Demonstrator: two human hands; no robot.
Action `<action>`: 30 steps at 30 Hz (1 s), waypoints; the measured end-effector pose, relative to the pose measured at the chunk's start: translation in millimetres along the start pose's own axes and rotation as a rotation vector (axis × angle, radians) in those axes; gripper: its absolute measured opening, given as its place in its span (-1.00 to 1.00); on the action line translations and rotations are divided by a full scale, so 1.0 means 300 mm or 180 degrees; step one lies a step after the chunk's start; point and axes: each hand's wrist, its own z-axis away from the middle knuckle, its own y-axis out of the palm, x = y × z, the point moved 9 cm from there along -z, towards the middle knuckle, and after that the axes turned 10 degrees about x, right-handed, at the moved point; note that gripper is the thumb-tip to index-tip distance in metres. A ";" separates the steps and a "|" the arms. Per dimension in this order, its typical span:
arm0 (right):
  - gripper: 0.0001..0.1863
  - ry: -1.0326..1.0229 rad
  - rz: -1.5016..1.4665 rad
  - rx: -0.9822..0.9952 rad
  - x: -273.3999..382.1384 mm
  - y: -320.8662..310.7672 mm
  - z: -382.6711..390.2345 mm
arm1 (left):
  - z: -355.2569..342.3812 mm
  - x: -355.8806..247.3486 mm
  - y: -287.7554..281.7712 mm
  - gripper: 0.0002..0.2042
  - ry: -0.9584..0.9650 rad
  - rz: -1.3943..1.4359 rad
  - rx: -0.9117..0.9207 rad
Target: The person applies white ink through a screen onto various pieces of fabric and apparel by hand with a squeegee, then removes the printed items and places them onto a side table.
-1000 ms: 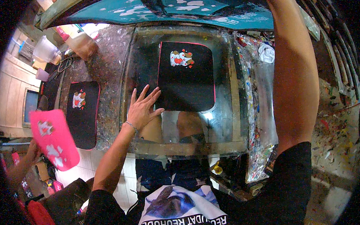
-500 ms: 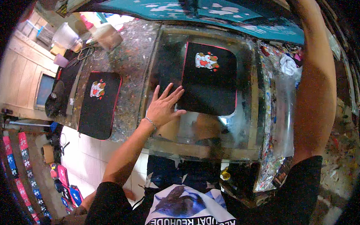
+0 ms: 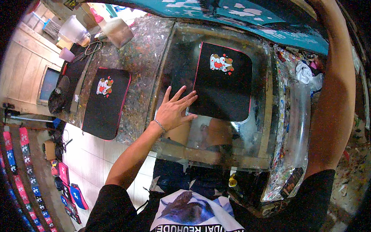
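A black fabric panel [image 3: 223, 86] with red edging and a small cartoon animal print lies on the glass-topped work surface [image 3: 174, 150] in front of me. My left hand [image 3: 173, 109] is open, fingers spread, its fingertips at the panel's left edge. A teal printing screen [image 3: 246, 16] in a frame stands raised along the far side. My right arm [image 3: 335, 88] reaches up to the screen's right end. At the picture's upper edge my right hand [image 3: 320, 1] is mostly cut off, so its fingers do not show.
A second black panel [image 3: 106, 103] with a like print lies on the stained table to the left. Tubs [image 3: 74, 29] and a brown container [image 3: 117, 33] stand at the far left. A white rag [image 3: 305, 74] lies to the right. Rows of printed pieces [image 3: 30, 168] are lower left.
The view has shifted slightly, so the panels and table sit a little further right. My left hand stays at the panel's left edge, and the screen is still raised.
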 end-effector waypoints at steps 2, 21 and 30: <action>-0.28 0.0183 -0.0053 0.0176 -0.060 0.008 -0.033 | -0.010 -0.006 -0.001 -0.26 0.0035 -0.0024 -0.0016; -0.50 -0.0057 0.0049 0.0287 0.220 0.122 0.541 | 0.148 -0.089 -0.829 -0.47 0.0075 -0.0444 -0.1013; -0.64 0.0218 -0.1136 0.2731 0.228 0.567 0.785 | 0.230 -0.124 -0.346 -0.53 -0.0020 -0.0125 -0.0049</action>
